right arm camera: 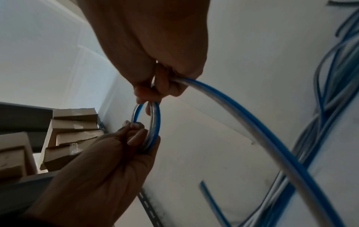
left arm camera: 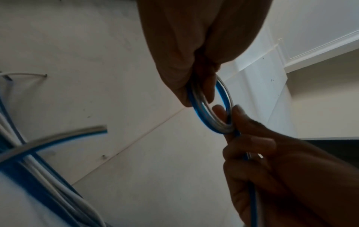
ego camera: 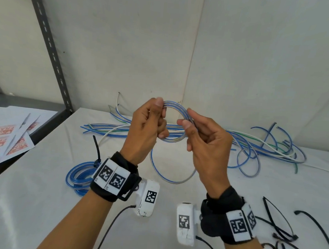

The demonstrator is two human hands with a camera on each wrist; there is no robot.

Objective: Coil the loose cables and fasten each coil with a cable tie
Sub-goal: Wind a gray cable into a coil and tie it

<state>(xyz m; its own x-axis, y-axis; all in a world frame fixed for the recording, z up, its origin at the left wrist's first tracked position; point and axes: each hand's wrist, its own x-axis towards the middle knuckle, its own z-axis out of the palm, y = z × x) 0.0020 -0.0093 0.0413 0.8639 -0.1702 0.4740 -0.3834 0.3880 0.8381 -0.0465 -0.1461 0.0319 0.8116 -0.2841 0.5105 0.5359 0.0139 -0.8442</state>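
1. Left hand (ego camera: pixel 148 127) pinches the small coil of blue-and-clear plastic cable (ego camera: pixel 175 105), raised off the white tabletop (ego camera: pixel 37 203).
2. Right hand (ego camera: pixel 207 139) curls round the opposite side.
3. Light, springy, probably slick: grip where loops bunch, or they'll fan out.

Bare surface (ego camera: pixel 37 203) lies near the person, btwn the arms and to the left. Far side is blocked by a pile of loose cables (ego camera: pixel 255 148) along the wall. A tied blue coil (ego camera: pixel 80 175) sits left, black cable ties (ego camera: pixel 281 225) right. Metal shelf post (ego camera: pixel 48 44) and papers (ego camera: pixel 2 142) stand at the left edge.
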